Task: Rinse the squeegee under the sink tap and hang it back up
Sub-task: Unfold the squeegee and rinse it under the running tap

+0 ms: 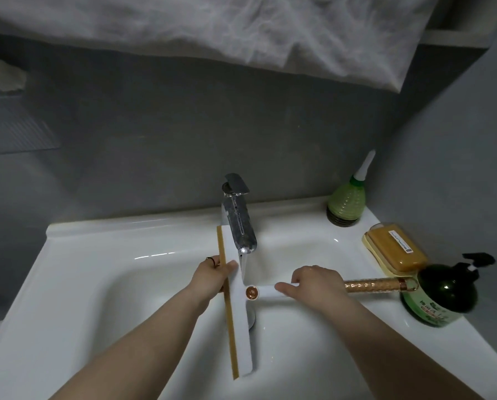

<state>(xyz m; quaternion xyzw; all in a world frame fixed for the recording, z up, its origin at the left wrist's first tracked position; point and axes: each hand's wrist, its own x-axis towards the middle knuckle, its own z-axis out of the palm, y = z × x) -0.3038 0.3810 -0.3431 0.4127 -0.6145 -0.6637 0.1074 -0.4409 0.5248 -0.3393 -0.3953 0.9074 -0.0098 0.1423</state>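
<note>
A white squeegee (240, 327) with a yellow-brown blade edge lies across the white sink basin (103, 272), its head running front to back. The chrome tap (238, 223) stands above it and a thin stream of water falls onto the head near the spout. My left hand (215, 272) pinches the blade head just left of the stream. My right hand (313, 284) grips the white handle, whose gold textured end (380, 285) points to the right.
On the sink's right ledge stand a green ribbed bottle with a white nozzle (347, 202), an orange soap bar in a pale dish (396, 249) and a dark green pump bottle (443, 293). Grey wall behind; white cloth (241, 39) hangs above.
</note>
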